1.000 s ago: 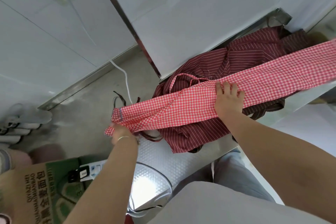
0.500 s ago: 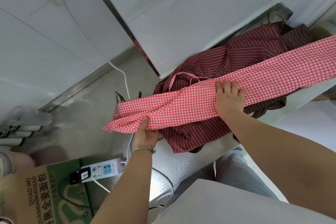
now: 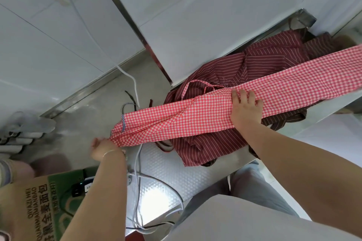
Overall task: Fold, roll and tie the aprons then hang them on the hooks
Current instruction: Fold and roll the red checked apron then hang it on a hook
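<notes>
At far left, blurred left hand [image 3: 103, 147], now out at gingham apron [image 3: 205, 117]'s corner instead of under its edge as half a second back; grip pinched on that corner, fingers hard to make out. Across counter [image 3: 166, 166], apron folded into long band over striped aprons [image 3: 244, 68], far end cut off at right. Midway, right hand [image 3: 245, 109] flat on band, fingers spread.

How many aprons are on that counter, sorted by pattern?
Red checked apron: 1, folded into a long strip.
Dark red striped aprons: 1 heap; how many pieces cannot be told.
Brown striped apron: at least 1, partly hidden.
Total: at least 3.
</notes>
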The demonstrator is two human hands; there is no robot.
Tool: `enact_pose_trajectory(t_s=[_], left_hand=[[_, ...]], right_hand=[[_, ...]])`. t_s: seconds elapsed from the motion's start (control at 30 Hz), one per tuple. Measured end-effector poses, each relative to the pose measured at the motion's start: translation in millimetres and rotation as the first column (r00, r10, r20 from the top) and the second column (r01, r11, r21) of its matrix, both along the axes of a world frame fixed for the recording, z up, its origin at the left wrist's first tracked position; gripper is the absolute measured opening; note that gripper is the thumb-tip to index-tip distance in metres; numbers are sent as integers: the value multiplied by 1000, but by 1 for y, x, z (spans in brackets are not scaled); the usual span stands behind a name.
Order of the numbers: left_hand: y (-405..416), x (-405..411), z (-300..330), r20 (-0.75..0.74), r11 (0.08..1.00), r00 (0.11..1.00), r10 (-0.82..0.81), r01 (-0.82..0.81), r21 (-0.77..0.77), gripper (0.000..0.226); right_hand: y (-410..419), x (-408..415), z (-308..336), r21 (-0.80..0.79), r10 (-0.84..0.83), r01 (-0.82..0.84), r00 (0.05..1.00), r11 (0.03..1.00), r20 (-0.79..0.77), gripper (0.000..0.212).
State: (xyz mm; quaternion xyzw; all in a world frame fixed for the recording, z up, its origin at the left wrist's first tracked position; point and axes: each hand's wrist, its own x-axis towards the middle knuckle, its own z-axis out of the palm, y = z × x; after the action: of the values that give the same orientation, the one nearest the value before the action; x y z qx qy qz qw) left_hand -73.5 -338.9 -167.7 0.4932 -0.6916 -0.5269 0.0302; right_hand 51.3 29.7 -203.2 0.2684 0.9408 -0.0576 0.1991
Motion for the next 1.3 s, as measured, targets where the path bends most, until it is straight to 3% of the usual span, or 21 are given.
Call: enact_pose_trajectory(t_s=[0.07,0.1,0.13,0.17,0.23,0.3,0.33,0.37,0.4,0.47,0.57,0.7,0.8,0.9,1.03,1.1,1.17,1.2,1.23,1.27,1.3], left_hand=[[29,5,1,-128,944,992,-8,-35,-328,44],[50,12,4,-218,875,964,-149,26,-483,46],[75,21,5,-242,767,888,-392,170,-619,44],[101,34,6,-202,625,746,-634,341,-702,39],[156,63,5,-72,279,326,-942,650,-707,29],[202,89,-4,92,-185,-167,-982,725,-663,35],[218,98,-12,187,-372,-336,-923,658,-655,41],[229,103,-20,277,-491,-417,-866,600,-631,46],[239,106,-26,337,-552,-441,-832,588,-591,51],[249,104,-31,454,-603,-402,-795,612,-513,60],[269,97,-28,606,-695,-385,-696,574,-434,63],[305,92,-19,702,-749,-379,-603,571,-336,60],[333,100,-19,684,-782,-421,-596,496,-376,58],[372,106,-19,666,-812,-482,-569,461,-359,56],[427,105,-20,664,-853,-539,-517,389,-349,57],[447,102,-20,671,-857,-542,-506,405,-320,56],[464,102,-19,685,-849,-525,-505,442,-288,56],[471,102,-17,698,-848,-513,-500,453,-276,57],[480,104,-16,709,-848,-503,-494,458,-267,60],[487,106,-15,722,-852,-494,-485,454,-262,63],[494,109,-15,735,-860,-489,-471,440,-258,67]], right_hand=[[1,0,1,-10,9,-9,1000,1000,-1,62],[1,0,0,-21,15,-15,1000,1000,-4,61],[3,0,1,-32,20,-20,1000,999,-10,61],[5,0,1,-40,27,-27,999,999,-17,61],[10,2,0,-56,48,-50,998,997,-37,61],[16,7,-2,-80,67,-73,995,994,-76,62],[16,8,-2,-107,77,-88,992,990,-103,63],[17,10,-2,-141,91,-110,987,984,-135,64],[22,14,-2,-188,95,-130,978,974,-184,63],[30,25,1,-293,83,-184,942,938,-324,59],[59,48,1,-216,23,-147,872,965,-489,56],[111,74,-2,-143,-201,151,864,978,-461,55],[142,83,-8,-130,-110,79,961,988,-254,65],[157,86,-10,-134,11,-27,993,991,-120,81],[179,90,-9,-254,-47,-4,980,967,-192,87],[188,91,-7,-337,-173,51,923,940,-343,72],[194,95,-4,-444,-463,243,732,863,-499,48],[194,98,-1,-532,-658,398,554,747,-510,43],[198,101,3,-647,-835,528,327,550,-443,40],[202,102,7,-772,-958,573,93,275,-273,40],[208,102,10,-855,-995,518,-98,-25,-31,42]])
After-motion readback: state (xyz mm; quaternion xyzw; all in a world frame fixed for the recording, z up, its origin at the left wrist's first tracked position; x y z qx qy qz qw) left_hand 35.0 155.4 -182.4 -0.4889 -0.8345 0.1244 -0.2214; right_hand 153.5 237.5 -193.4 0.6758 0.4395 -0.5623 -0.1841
